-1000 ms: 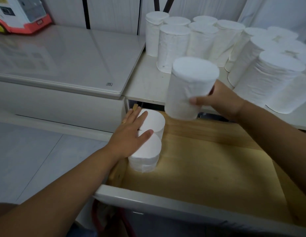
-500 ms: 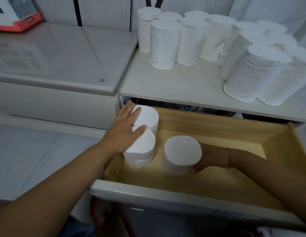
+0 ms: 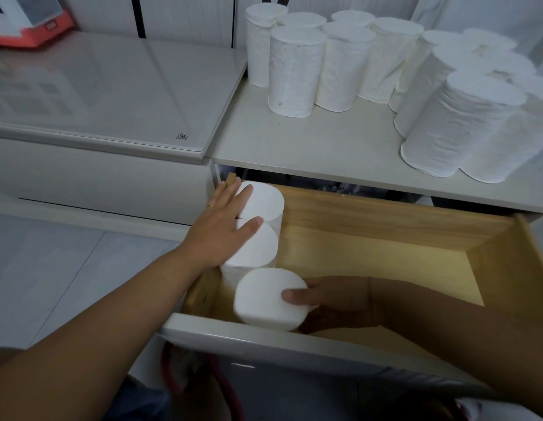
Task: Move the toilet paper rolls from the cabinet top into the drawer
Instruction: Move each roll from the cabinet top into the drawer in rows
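Note:
The wooden drawer [image 3: 385, 238] stands pulled out below the white cabinet top [image 3: 325, 147]. Two white toilet paper rolls stand upright along its left wall, one at the back [image 3: 265, 202] and one in front of it [image 3: 258, 247]. My left hand [image 3: 224, 226] lies flat on top of both, fingers spread. My right hand [image 3: 334, 302] grips a third roll [image 3: 267, 299] upright in the front left corner, close against the middle roll. Several more rolls [image 3: 294, 71] stand on the cabinet top.
A lower white cabinet with a glossy top [image 3: 112, 92] adjoins on the left, with a red and white object [image 3: 24, 22] at its back. The drawer's white front panel [image 3: 264, 338] is nearest me. Grey tile floor [image 3: 51, 284] lies left.
My right hand carried the roll from above the cabinet edge down into the drawer, then slid it left into the front corner beside the other two. My left hand stayed put.

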